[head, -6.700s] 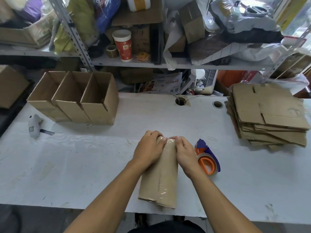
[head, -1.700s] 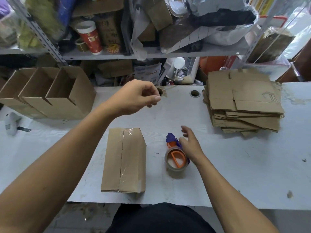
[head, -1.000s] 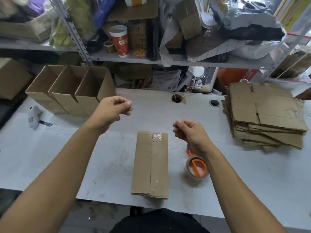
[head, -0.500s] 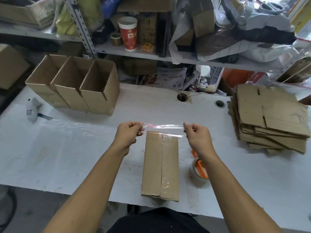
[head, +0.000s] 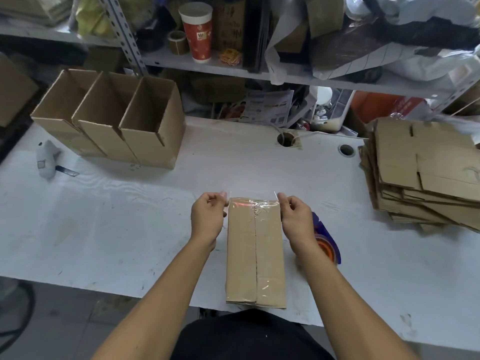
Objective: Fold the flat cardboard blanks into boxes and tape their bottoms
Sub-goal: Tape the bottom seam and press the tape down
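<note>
Clear tape strip [head: 254, 203] pinched by left hand [head: 207, 219], right hand [head: 296, 219] fingers (both ends), across box [head: 255, 253].

A red paper cup [head: 196, 35] stands on the shelf [head: 197, 67]; a grey tool, perhaps a cutter [head: 46, 159], lies far left.
</note>
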